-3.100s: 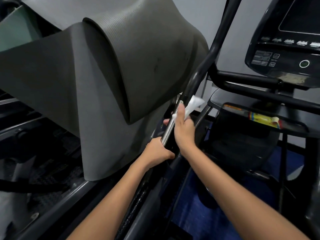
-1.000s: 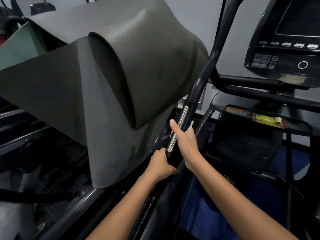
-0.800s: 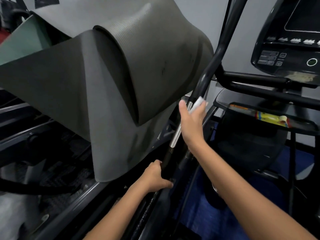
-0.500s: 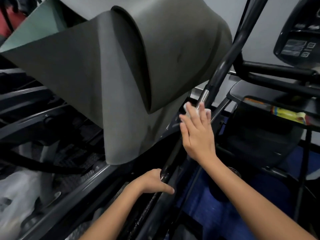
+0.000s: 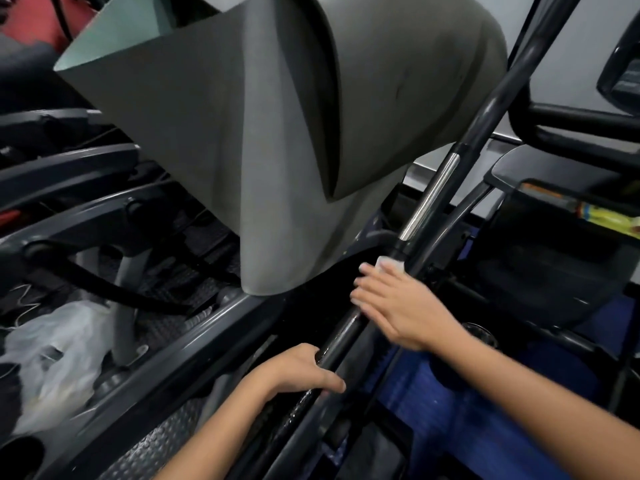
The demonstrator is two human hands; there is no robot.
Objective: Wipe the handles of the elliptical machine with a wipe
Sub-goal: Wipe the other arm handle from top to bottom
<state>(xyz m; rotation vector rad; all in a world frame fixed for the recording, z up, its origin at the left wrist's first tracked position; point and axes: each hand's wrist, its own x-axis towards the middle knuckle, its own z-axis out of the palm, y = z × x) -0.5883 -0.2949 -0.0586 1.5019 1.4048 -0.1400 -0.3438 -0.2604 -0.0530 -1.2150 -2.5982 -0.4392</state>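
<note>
Two bare forearms reach forward from the near edge. The left hand (image 5: 298,372) is curled closed, nearer; the right hand (image 5: 401,306) lies farther, fingers extended flat, motion-blurred.

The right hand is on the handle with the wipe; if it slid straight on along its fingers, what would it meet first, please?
Probably the gray mat hanging just beyond the fingertips of the right hand, though depth is unclear.
</note>
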